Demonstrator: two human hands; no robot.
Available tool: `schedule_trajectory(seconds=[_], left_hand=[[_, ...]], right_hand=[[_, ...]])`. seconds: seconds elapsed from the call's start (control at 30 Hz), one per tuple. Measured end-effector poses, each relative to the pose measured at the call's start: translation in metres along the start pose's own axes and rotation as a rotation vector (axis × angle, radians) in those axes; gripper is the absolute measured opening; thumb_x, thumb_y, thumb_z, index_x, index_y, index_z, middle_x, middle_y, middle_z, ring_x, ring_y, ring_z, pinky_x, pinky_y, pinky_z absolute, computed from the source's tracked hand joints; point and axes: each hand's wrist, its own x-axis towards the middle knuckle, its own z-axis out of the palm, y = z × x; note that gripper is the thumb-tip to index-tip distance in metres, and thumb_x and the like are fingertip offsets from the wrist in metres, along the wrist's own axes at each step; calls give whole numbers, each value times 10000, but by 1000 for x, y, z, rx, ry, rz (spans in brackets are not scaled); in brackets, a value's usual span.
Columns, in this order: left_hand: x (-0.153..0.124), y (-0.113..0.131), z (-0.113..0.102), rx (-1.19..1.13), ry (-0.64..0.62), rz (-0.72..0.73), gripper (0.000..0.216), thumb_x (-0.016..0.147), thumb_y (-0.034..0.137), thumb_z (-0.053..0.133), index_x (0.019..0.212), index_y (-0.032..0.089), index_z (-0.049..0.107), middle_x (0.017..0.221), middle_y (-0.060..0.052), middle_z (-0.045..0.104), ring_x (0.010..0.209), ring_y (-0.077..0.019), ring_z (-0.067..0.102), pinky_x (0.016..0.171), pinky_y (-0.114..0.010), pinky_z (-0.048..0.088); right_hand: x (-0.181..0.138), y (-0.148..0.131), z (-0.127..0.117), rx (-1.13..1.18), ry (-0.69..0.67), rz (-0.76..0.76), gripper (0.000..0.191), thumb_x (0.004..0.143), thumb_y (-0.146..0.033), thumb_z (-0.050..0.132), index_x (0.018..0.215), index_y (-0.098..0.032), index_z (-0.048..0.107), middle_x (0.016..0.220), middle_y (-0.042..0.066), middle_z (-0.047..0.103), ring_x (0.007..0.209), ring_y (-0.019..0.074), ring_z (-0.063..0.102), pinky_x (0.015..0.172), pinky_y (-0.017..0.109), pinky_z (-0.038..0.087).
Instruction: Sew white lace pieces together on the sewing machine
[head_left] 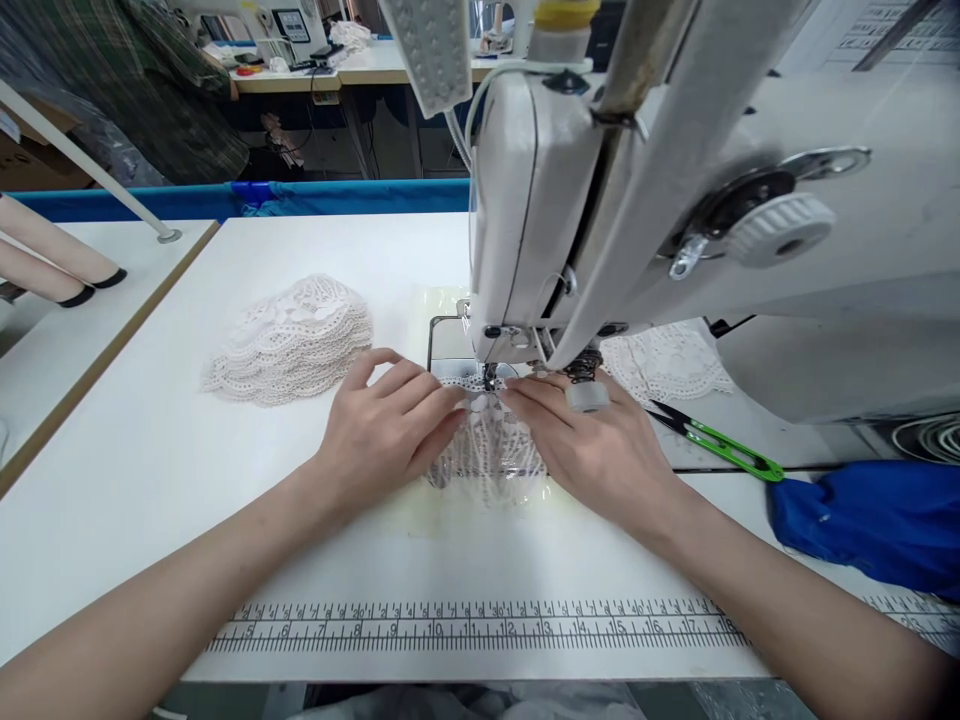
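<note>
A white lace piece [491,450] lies under the presser foot [491,378] of a white sewing machine [615,200]. My left hand [386,425] rests flat on the lace's left side, fingers pointing at the needle. On the right side, my right hand [592,440] presses the lace down, fingertips close to the foot, with a pale ring-like piece [587,396] on one finger. Both hands pin the lace to the table.
A stack of white lace pieces [292,340] sits to the left, more lace [667,365] behind the machine. Green-handled thread snips [716,442] and blue fabric [877,520] lie at right. A printed ruler [480,625] runs along the front edge. A side table [82,300] stands left.
</note>
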Motion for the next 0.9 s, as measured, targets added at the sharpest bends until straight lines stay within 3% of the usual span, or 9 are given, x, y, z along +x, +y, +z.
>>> schedule_trajectory(seconds=[0.07,0.13,0.37,0.53,0.9], left_hand=[[0,1,5,-115,-51,18,184,927,190,513,1058,222,638,1014,-14,724,933,-160,662,938,-370,449],[-1,3,10,-196,-91,31,233,941,183,490,1135,208,617,1115,-32,699,1022,-157,642,974,-358,444],[-3,10,14,-116,-169,77,403,949,440,480,1177,144,632,1098,-107,667,1018,-237,610,960,-431,443],[-3,13,11,-44,-191,91,406,958,445,466,1203,163,626,1222,-105,651,1100,-246,593,988,-436,416],[-4,15,12,0,-231,81,440,962,475,446,1254,181,596,1255,-92,640,1239,-265,529,1034,-450,367]], right_hand=[[0,-3,-1,42,4,-4,368,850,-4,465,1108,-153,682,1007,56,733,849,169,649,855,336,479],[-1,-5,-1,72,-1,-10,381,852,8,439,1101,-148,682,1005,63,733,803,158,652,818,320,491],[0,-6,6,48,-95,49,305,865,-60,487,1098,-137,667,984,73,738,934,203,632,810,322,482],[1,-6,7,-46,-131,40,369,845,-51,496,1186,-123,616,912,71,743,956,214,620,853,341,452],[-3,-4,10,-99,-124,19,381,837,-67,510,1206,-106,597,879,64,745,1022,223,598,912,347,406]])
